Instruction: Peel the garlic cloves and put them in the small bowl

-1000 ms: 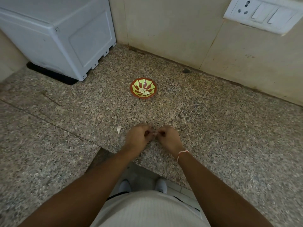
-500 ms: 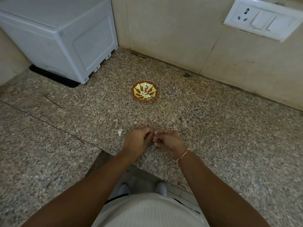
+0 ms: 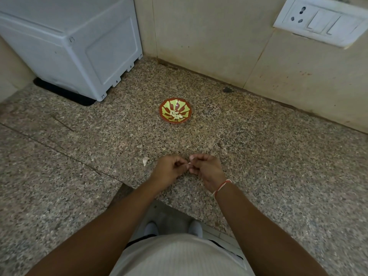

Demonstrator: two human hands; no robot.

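A small red bowl (image 3: 164, 107) with a yellow-green pattern stands on the speckled granite counter (image 3: 258, 156), and several peeled garlic cloves (image 3: 175, 114) lie inside it. Nearer to me, my left hand (image 3: 169, 171) and my right hand (image 3: 206, 168) meet above the counter. Their curled fingertips pinch one small pale garlic clove (image 3: 189, 164) between them; most of it is hidden by the fingers. A loose pale garlic piece (image 3: 145, 161) lies on the counter just left of my left hand.
A white plastic appliance (image 3: 75, 42) on a black base stands at the back left. A beige tiled wall (image 3: 209, 36) closes the back, with a white socket and switch plate (image 3: 316, 18) at upper right. The counter's front edge runs below my wrists.
Both hands have stayed together over the same spot, and the fingers have shifted slightly on the clove. The view has tilted a little. The bowl has not moved.
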